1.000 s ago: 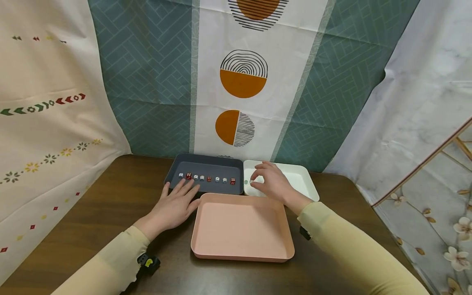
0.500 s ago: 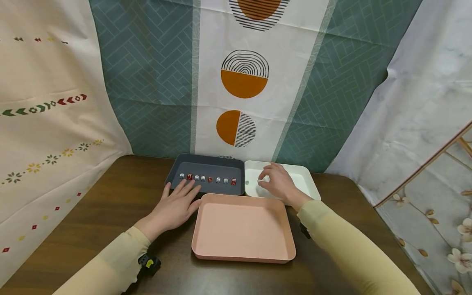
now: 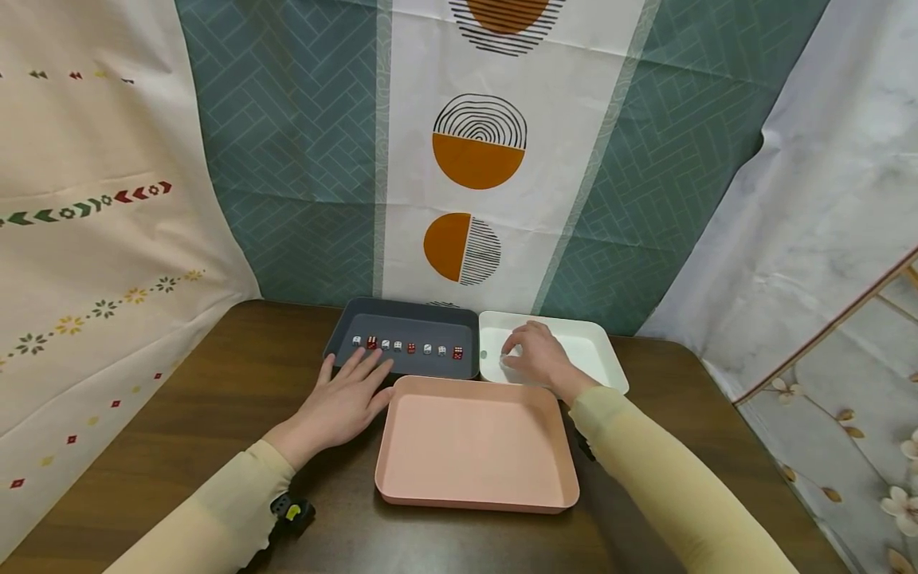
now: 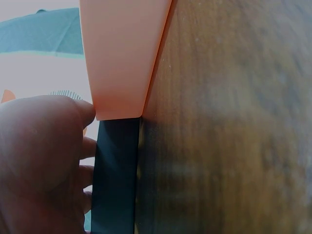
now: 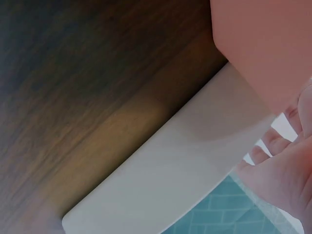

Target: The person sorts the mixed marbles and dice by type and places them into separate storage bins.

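My left hand [image 3: 344,410] lies with fingers spread over the near edge of the dark grey tray [image 3: 430,312], its thumb at the corner of the pink tray [image 3: 476,446]. Inside the grey tray, several white and red dice, a red die [image 3: 457,352] at the right end, form a row. Over the white tray [image 3: 598,351], my right hand [image 3: 539,355] has its thumb and forefinger curled together at a tiny whitish piece [image 3: 504,359], too small to identify. Left of it lies a small pale green piece [image 3: 484,353]. Neither wrist view shows the fingertips' work.
The pink tray stands nearest on the brown wooden table [image 3: 215,414], in front of the grey and white trays, which sit side by side. A patterned cloth [image 3: 315,159] hangs behind the table. More fabric hangs at both sides.
My right hand has shifted a little to the right within the white tray, away from the pale green piece, then slightly lower. The left hand stays in place. The head view drifts slightly.
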Available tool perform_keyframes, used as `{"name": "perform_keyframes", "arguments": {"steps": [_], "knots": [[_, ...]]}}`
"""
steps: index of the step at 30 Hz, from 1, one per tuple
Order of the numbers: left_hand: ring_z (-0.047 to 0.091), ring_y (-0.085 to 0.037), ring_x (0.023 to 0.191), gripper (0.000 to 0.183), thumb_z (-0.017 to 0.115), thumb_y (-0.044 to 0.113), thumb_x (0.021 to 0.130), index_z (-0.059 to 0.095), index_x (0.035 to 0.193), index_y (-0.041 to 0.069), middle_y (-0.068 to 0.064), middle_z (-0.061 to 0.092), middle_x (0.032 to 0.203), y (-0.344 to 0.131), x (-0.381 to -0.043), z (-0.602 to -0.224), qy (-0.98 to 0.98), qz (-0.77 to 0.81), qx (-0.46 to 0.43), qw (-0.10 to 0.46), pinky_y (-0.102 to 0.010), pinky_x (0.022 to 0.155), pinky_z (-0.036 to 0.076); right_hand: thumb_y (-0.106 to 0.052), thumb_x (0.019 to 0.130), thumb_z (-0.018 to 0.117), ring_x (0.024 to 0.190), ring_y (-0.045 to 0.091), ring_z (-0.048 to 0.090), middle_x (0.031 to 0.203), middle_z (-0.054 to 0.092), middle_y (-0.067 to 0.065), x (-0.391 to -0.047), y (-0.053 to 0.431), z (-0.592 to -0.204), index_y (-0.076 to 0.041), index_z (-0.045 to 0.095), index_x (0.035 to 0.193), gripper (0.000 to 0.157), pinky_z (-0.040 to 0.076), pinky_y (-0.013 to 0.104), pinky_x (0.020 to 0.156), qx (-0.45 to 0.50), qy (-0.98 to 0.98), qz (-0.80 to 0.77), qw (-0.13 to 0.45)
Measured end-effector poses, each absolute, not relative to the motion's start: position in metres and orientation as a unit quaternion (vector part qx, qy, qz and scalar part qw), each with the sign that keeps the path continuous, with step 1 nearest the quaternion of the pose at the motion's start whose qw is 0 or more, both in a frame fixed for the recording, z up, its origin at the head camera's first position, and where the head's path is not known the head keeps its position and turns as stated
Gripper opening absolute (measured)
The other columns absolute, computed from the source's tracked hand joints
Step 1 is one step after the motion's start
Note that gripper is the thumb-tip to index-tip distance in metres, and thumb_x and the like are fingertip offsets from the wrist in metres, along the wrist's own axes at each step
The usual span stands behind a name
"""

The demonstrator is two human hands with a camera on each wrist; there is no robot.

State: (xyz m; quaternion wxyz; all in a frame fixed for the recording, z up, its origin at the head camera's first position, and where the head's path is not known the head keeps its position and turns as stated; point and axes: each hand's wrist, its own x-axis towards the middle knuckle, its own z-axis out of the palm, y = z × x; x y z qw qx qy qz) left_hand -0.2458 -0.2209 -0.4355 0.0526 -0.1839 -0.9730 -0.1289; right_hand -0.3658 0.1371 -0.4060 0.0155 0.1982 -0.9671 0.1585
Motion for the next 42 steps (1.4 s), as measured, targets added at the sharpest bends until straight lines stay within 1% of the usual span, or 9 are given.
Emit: {"name": "perform_keyframes", "arguments": {"steps": [7, 12, 16, 23, 29, 34, 38, 42], "knots": [[0.024, -0.047, 0.165, 0.061, 0.051, 0.043, 0.118, 0.049, 0.167, 0.006, -0.020, 0.038, 0.175, -0.220, -0.245, -0.434, -0.972, -0.131, -0.187, 0.054, -0.081, 0.125, 0.007, -0.015, 0.102, 0.078, 0.156, 0.044, 0.040, 0.140, 0.072, 0.014, -0.371, 0.131, -0.410, -0.011, 0.087, 0.109, 0.013, 0.038, 0.056, 0.125, 0.193, -0.972, 0.137, 0.002], [0.025, -0.046, 0.165, 0.061, 0.051, 0.043, 0.118, 0.050, 0.166, 0.006, -0.020, 0.038, 0.175, -0.219, -0.245, -0.433, -0.972, -0.131, -0.187, 0.055, -0.081, 0.125, 0.008, -0.014, 0.102, 0.077, 0.150, 0.042, 0.046, 0.136, 0.074, 0.011, -0.373, 0.129, -0.410, -0.012, 0.087, 0.109, 0.013, 0.042, 0.055, 0.122, 0.202, -0.971, 0.125, 0.008], [0.024, -0.046, 0.165, 0.061, 0.051, 0.043, 0.118, 0.049, 0.167, 0.007, -0.019, 0.038, 0.175, -0.220, -0.245, -0.432, -0.972, -0.132, -0.186, 0.053, -0.081, 0.125, 0.007, -0.013, 0.102, 0.077, 0.149, 0.042, 0.047, 0.136, 0.073, 0.012, -0.375, 0.126, -0.409, -0.012, 0.087, 0.109, 0.012, 0.041, 0.054, 0.123, 0.207, -0.970, 0.125, 0.009], [0.023, -0.046, 0.165, 0.061, 0.051, 0.043, 0.118, 0.049, 0.167, 0.006, -0.020, 0.037, 0.175, -0.221, -0.246, -0.432, -0.971, -0.141, -0.185, 0.051, -0.080, 0.125, 0.005, -0.012, 0.100, 0.078, 0.146, 0.043, 0.050, 0.129, 0.077, 0.010, -0.376, 0.122, -0.409, -0.011, 0.087, 0.107, 0.011, 0.041, 0.053, 0.122, 0.222, -0.967, 0.121, 0.026], [0.024, -0.048, 0.164, 0.061, 0.052, 0.043, 0.117, 0.051, 0.165, 0.005, -0.022, 0.039, 0.174, -0.222, -0.245, -0.434, -0.969, -0.149, -0.190, 0.057, -0.081, 0.125, 0.006, -0.011, 0.099, 0.080, 0.148, 0.041, 0.048, 0.134, 0.075, 0.011, -0.377, 0.119, -0.410, -0.012, 0.087, 0.109, 0.012, 0.042, 0.054, 0.122, 0.212, -0.970, 0.121, 0.022], [0.025, -0.048, 0.164, 0.061, 0.051, 0.042, 0.118, 0.051, 0.165, 0.004, -0.022, 0.039, 0.173, -0.223, -0.247, -0.438, -0.969, -0.149, -0.190, 0.058, -0.081, 0.125, 0.006, -0.012, 0.099, 0.081, 0.149, 0.042, 0.049, 0.132, 0.076, 0.010, -0.379, 0.119, -0.412, -0.011, 0.087, 0.111, 0.013, 0.039, 0.053, 0.124, 0.217, -0.969, 0.114, 0.023], [0.025, -0.047, 0.165, 0.060, 0.052, 0.041, 0.117, 0.051, 0.165, 0.005, -0.021, 0.039, 0.174, -0.220, -0.245, -0.435, -0.970, -0.146, -0.185, 0.053, -0.080, 0.125, 0.006, -0.015, 0.100, 0.081, 0.146, 0.041, 0.051, 0.130, 0.077, 0.009, -0.380, 0.120, -0.411, -0.010, 0.087, 0.114, 0.015, 0.041, 0.053, 0.123, 0.213, -0.971, 0.108, 0.021], [0.024, -0.046, 0.165, 0.061, 0.053, 0.042, 0.117, 0.050, 0.166, 0.006, -0.020, 0.038, 0.175, -0.220, -0.244, -0.433, -0.972, -0.141, -0.181, 0.050, -0.080, 0.125, 0.006, -0.015, 0.101, 0.080, 0.149, 0.040, 0.048, 0.136, 0.075, 0.010, -0.378, 0.123, -0.408, -0.010, 0.086, 0.115, 0.016, 0.040, 0.055, 0.124, 0.201, -0.974, 0.105, 0.017]]}}
